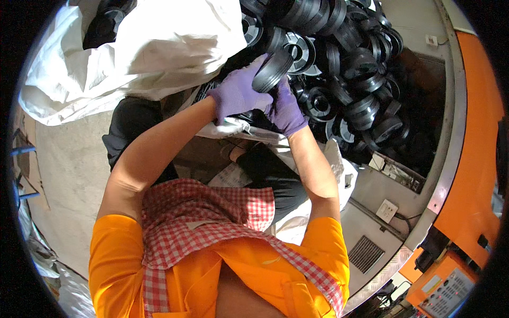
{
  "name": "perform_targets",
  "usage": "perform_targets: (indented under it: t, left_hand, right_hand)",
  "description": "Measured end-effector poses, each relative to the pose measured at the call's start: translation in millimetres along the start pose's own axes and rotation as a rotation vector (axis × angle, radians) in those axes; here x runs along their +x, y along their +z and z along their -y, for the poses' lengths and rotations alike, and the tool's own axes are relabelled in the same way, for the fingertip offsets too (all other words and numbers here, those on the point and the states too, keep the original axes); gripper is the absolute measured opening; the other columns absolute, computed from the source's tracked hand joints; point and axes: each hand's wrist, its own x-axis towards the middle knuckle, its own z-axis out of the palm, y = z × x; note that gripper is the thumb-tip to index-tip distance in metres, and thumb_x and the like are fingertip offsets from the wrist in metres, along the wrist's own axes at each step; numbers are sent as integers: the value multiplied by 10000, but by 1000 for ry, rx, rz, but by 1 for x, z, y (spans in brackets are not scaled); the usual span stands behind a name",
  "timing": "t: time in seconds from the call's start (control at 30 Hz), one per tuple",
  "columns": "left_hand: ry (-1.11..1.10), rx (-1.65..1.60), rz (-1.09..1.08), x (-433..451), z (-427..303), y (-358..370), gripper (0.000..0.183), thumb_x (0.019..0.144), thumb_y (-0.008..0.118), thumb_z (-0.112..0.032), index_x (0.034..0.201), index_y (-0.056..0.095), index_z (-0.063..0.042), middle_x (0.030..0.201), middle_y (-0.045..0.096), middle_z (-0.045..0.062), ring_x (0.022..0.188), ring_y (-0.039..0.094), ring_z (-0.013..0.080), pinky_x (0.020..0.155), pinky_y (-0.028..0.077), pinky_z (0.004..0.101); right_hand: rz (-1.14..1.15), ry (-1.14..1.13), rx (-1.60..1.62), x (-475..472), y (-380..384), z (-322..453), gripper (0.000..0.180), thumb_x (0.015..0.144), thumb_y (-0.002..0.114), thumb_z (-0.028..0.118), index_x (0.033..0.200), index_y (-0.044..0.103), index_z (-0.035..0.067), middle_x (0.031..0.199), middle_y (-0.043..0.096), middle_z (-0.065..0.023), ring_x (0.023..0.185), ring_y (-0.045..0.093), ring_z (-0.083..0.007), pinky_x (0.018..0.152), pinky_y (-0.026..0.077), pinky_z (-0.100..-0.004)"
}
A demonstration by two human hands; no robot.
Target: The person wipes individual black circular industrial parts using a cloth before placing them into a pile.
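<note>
My left hand (241, 90), in a purple knit glove, grips a round black plastic part with a ribbed rim (274, 70), which is tilted on edge. Close against its lower right side is my right hand (285, 106), gloved the same way; some of its fingers are hidden, and its grip does not show clearly. Just beyond both hands rises a heap of similar round black parts (360, 65). Several of these show spoked faces around a central hole, such as the black wheel-like part (319, 104).
A large white woven sack (167, 47) spreads at upper left, and more white sacking (345, 175) lies by my right forearm. To the right stand a grey machine housing (368, 216) with a socket (387, 210), an orange machine (473, 139) and a control panel (447, 292).
</note>
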Motion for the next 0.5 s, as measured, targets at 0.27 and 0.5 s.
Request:
perform_targets:
  t: [0.27, 0.5]
  left_hand:
    - [571, 154, 401, 8, 29, -32, 286, 823, 629, -189, 1097, 607, -108, 898, 673, 103, 853, 665, 274, 752, 509, 338]
    - [23, -21, 175, -12, 14, 15, 865, 731, 730, -279, 1436, 284, -50, 1025, 657, 122, 910, 628, 187, 831, 497, 303]
  right_hand:
    - [442, -970, -1041, -22, -2, 7, 528, 702, 700, 42, 1192, 504, 6, 1145, 537, -126, 1095, 537, -246, 945, 459, -407]
    - [-240, 484, 715, -24, 16, -7, 571, 897, 573, 434, 1284, 423, 41, 1114, 571, -128, 1099, 540, -204, 963, 455, -348]
